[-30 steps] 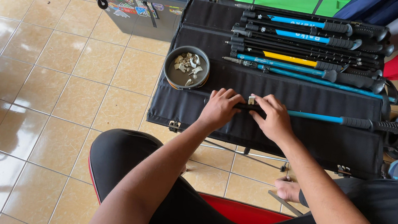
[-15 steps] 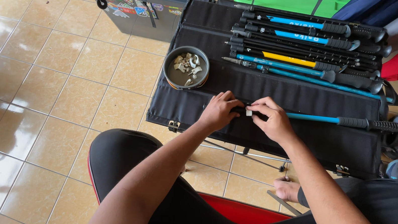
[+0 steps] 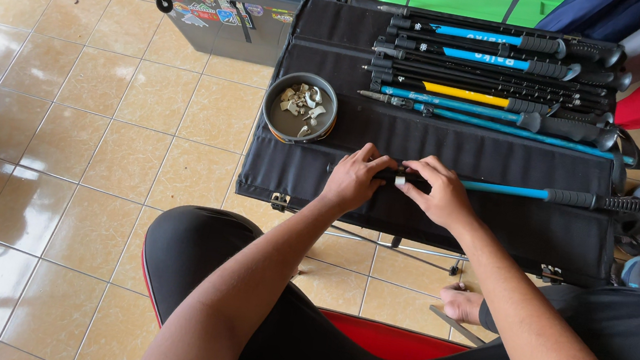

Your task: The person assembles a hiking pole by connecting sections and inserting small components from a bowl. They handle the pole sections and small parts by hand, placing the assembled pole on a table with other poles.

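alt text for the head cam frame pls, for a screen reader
Seated person's left hand and right hand grip a blue-and-black trekking pole lying across a black fabric table. Behind it lie a row of more poles and a round dish of small pale parts, over a tiled floor.

Single view only, from a camera worn on the person's head. It looks steeply down and forward over both forearms and the knees. Close range: the hands (image 3: 400, 186) sit near frame centre, above the near edge of the black mat (image 3: 454, 148). The tiled floor (image 3: 66, 124) fills the left half; the mat's far edge reaches the top. No second view shares the scene.
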